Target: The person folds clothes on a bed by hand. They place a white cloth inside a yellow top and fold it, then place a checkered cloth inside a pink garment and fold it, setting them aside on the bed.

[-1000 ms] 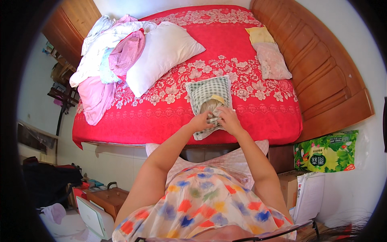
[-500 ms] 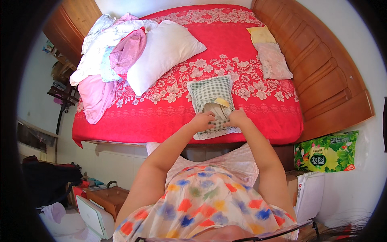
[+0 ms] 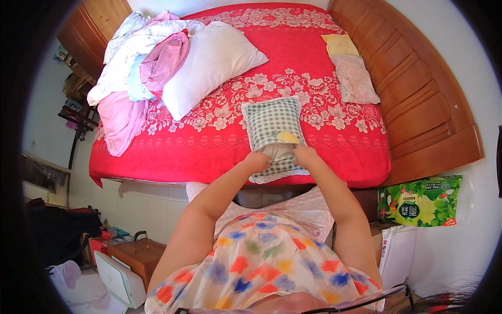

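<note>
A small green-and-white checked pillowcase [image 3: 272,119] with white lace edging lies on the near side of the bed. A pale inner pillow [image 3: 278,152] shows through the slit across its lower half, just under a yellow printed patch. At the slit's left end, my left hand [image 3: 257,161] is closed on the cloth of the pillowcase. Opposite it, my right hand [image 3: 305,156] grips the cloth at the right end. My fingertips are partly tucked out of sight in the slit.
A red floral bedspread [image 3: 219,162] covers the bed. At the left lie a white pillow [image 3: 209,68] and a heap of pink and white bedding [image 3: 123,123]. Two small pillows, one pinkish [image 3: 355,78], lie by the wooden headboard [image 3: 418,99]. A green package [image 3: 421,201] stands below it.
The checked cloth's upper flap has come down toward me over the inner pillow, so the slit is narrower and less of the inner pillow shows. Both hands stay at the slit's ends.
</note>
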Action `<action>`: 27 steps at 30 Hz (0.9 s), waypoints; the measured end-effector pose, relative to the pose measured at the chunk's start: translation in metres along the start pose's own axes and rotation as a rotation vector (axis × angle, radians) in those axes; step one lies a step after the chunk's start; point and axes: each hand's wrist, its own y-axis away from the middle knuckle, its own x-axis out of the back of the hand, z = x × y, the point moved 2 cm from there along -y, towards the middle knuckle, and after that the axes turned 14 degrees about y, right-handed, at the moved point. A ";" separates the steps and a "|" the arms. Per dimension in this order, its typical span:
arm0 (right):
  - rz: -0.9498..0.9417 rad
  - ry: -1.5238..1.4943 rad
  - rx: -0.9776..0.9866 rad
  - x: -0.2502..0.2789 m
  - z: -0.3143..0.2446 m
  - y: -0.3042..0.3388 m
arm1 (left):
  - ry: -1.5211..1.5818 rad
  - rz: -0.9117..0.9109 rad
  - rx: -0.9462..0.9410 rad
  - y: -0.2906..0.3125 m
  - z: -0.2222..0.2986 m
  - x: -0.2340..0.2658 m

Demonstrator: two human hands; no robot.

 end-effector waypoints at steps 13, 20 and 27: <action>0.505 -0.489 -0.096 -0.039 0.025 0.014 | 0.199 0.449 -0.109 0.020 0.000 0.004; 0.919 -0.524 -0.026 0.010 0.015 0.009 | 0.288 0.836 -0.026 0.024 -0.007 0.025; 0.608 -0.480 -0.263 -0.036 0.019 -0.024 | 0.461 0.760 0.073 0.014 -0.030 0.014</action>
